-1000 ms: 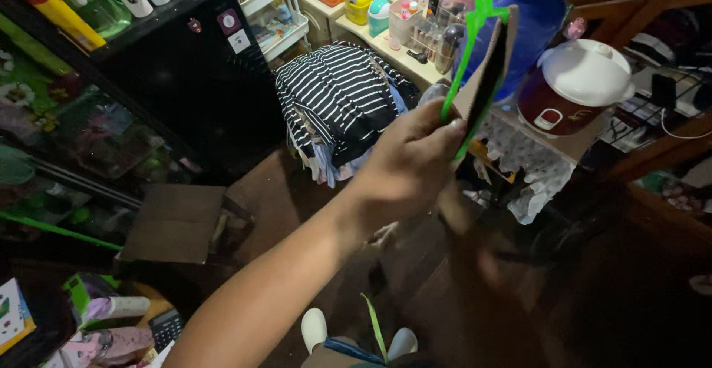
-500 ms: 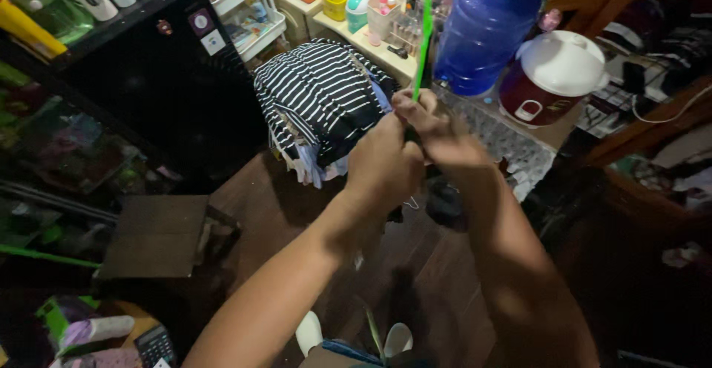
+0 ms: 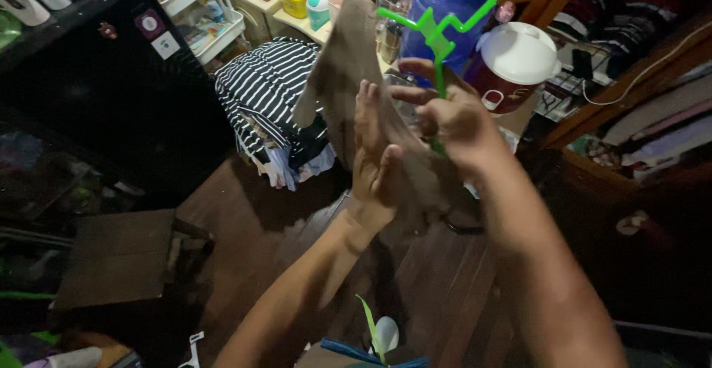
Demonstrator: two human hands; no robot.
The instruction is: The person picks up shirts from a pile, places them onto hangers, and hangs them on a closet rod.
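Note:
A brownish-grey cloth garment [image 3: 347,64] hangs off a green plastic hanger [image 3: 437,38], held up in front of me. My right hand [image 3: 449,116] grips the hanger's stem with the cloth under its fingers. My left hand [image 3: 374,149] lies flat, fingers up, against the cloth just left of the right hand. The lower part of the garment falls dark behind both wrists.
A black-and-white striped pile of clothes [image 3: 271,90] sits on a stand behind. A big blue water bottle [image 3: 445,5], a white-lidded pot [image 3: 515,64], a black cabinet [image 3: 96,86] at left, a low wooden stool [image 3: 119,257], wooden shelves [image 3: 630,108] at right.
The hanger has tilted and risen to the right. The cloth, bunched before, is spread out. My left hand has opened flat against it, and my right hand has taken the hanger.

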